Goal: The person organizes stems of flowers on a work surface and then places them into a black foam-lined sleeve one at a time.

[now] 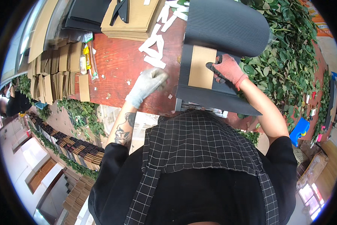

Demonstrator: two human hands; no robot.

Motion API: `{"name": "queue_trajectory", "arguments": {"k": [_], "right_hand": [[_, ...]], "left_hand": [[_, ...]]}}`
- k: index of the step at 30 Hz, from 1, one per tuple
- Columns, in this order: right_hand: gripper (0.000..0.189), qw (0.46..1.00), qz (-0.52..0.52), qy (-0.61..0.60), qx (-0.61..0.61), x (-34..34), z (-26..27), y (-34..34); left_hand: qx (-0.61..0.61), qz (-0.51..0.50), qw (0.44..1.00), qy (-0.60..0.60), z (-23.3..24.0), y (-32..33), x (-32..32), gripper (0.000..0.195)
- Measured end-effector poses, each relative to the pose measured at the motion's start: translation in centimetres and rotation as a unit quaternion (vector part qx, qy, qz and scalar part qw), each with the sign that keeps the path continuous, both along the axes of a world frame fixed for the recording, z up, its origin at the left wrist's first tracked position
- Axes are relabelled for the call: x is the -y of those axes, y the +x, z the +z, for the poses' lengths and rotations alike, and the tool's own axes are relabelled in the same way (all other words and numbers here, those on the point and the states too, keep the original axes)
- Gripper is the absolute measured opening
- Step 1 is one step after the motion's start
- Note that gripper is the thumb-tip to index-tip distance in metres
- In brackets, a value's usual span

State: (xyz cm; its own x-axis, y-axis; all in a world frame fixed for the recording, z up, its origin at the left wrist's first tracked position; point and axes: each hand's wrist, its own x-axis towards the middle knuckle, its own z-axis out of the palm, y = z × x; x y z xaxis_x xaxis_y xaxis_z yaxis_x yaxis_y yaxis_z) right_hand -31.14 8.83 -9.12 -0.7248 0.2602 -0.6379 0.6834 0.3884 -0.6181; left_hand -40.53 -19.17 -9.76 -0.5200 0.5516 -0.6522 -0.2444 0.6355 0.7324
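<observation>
My right hand (227,70), in a red glove with dark fingertips, rests its thumb on the right edge of a tan cardboard rectangle (201,67). The cardboard lies on a black corrugated sheet (183,81), whose upper part (227,25) curls over beyond it. Whether the fingers pinch the cardboard or the sheet cannot be told. My left hand (150,84), in a pale knit glove, hovers over or rests on the red table (117,62) with curled fingers; nothing shows in it. Several white strips (155,62) lie just beyond this hand.
Black scissors (120,12) lie on stacked tan corrugated sheets (129,33), beside a black stack (85,14). Small cardboard pieces (52,84) are piled at left. Leafy green stems (283,56) cover the right side. A blue and yellow object (299,132) sits lower right. A person (15,101) is at far left.
</observation>
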Motion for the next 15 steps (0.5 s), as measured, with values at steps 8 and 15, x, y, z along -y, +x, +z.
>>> {"name": "queue_trajectory", "arguments": {"k": [8, 15], "right_hand": [[0.033, 1.0, 0.004, -0.007, -0.022, 0.0, -0.6, 0.9], [0.029, 0.995, -0.061, -0.072, -0.011, 0.4, -1.4, 0.4]], "left_hand": [[-0.171, -0.13, 0.973, -0.08, -1.0, 1.2, -5.5, 0.04], [-0.212, -0.155, 0.958, -0.115, -0.2, 1.3, -6.3, 0.051]]}}
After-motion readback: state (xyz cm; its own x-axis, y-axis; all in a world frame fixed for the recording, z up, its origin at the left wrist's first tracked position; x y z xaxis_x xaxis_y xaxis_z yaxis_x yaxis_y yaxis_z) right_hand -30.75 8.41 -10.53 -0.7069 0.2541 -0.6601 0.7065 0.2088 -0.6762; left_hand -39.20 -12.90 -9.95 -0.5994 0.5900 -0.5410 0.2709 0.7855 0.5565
